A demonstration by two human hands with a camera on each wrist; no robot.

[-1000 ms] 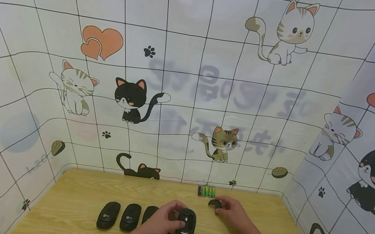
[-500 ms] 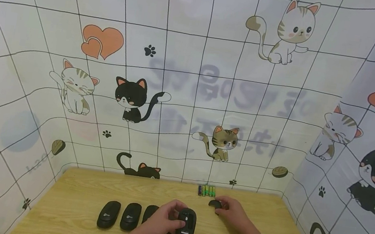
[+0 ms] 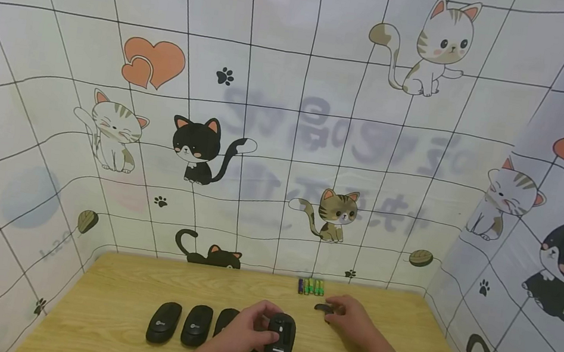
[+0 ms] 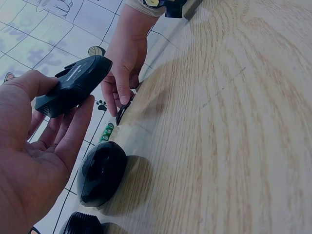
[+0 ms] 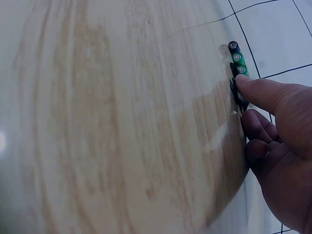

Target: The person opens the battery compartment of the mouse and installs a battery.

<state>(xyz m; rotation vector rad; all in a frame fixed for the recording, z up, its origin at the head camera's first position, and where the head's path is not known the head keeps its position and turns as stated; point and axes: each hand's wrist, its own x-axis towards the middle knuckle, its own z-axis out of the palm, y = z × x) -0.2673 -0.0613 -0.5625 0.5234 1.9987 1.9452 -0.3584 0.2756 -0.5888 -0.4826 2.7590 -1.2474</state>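
On the table (image 3: 121, 280) we see three mice (image 3: 196, 326) left of the left hand (image 3: 245, 333), the nearest partly behind it; a held mouse (image 3: 279, 350) sits at that hand's right. We find a cover (image 3: 322, 308) at the right hand's (image 3: 350, 321) left, with batteries (image 3: 311, 287) beyond, further left.

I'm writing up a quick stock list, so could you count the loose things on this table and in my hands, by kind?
Computer mice: 4, including 1 in your left hand
Batteries: 5
Dark curved piece: 1, in your right hand
Total: 10 visible; your left hand may hide more
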